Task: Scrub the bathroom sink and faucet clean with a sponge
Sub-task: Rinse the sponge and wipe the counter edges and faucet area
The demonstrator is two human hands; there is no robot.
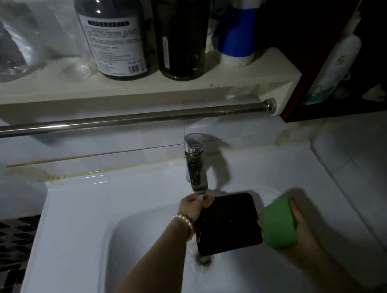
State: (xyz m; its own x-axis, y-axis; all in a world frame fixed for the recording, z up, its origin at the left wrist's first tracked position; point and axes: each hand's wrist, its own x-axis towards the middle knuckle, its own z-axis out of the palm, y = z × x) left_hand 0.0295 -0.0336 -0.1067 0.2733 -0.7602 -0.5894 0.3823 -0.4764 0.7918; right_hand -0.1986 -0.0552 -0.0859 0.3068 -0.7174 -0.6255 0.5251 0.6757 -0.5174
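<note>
Head view of a dim bathroom: a white ceramic sink (80,243) fills the lower frame beneath pale wall tiles, with black mosaic tiling at lower left. One chrome faucet (195,166) stands at centre. The left hand (193,204), a pearl bracelet (185,224) on its wrist, has its fingers curled around the spout tip and the top edge of a dark square object (226,223) above the drain (203,259). The right hand (297,221) grips one green sponge (278,221) at lower right, over the basin. Across the upper frame, a shelf (99,90) carries two dark bottles (112,31) and one blue-and-white striped cup (239,14); one steel rail (115,120) runs below it.
</note>
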